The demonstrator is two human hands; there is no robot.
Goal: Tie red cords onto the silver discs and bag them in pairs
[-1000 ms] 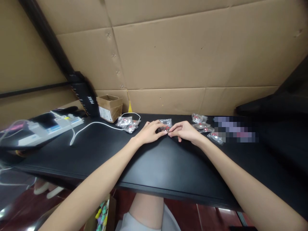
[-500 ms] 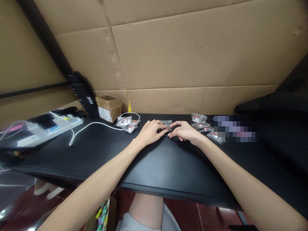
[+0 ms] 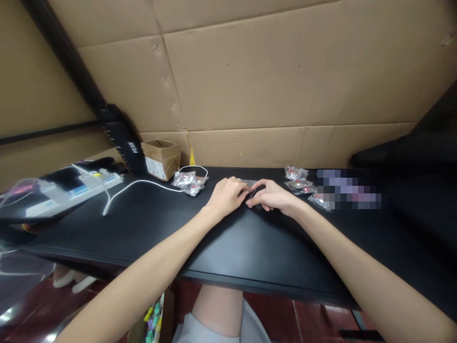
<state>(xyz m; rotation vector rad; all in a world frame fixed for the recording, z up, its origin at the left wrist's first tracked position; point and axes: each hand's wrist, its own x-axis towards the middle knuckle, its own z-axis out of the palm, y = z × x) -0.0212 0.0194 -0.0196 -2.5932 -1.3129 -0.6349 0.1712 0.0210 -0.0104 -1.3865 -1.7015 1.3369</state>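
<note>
A small clear plastic bag (image 3: 249, 182) lies on the black table between my two hands, mostly covered by fingers. My left hand (image 3: 228, 194) is closed on its left side, thumb and fingers pinched together, with a bit of red at the fingertips. From the right, my right hand (image 3: 270, 196) grips the bag's near right part between a bent index finger and thumb, the other fingers curled under. What the bag contains is hidden. Similar clear bags with silvery and red contents lie in a left pile (image 3: 189, 181) and a right group (image 3: 299, 185).
An open cardboard box (image 3: 161, 158) stands at the back left, near a white cable (image 3: 143, 181) and a white power strip (image 3: 76, 193). A cardboard wall (image 3: 243, 85) rises behind the table (image 3: 228, 252). A blurred-out item (image 3: 350, 189) lies at the right.
My left hand has moved slightly right, and the fingers of both hands now cover more of the bag. The bag piles have not moved.
</note>
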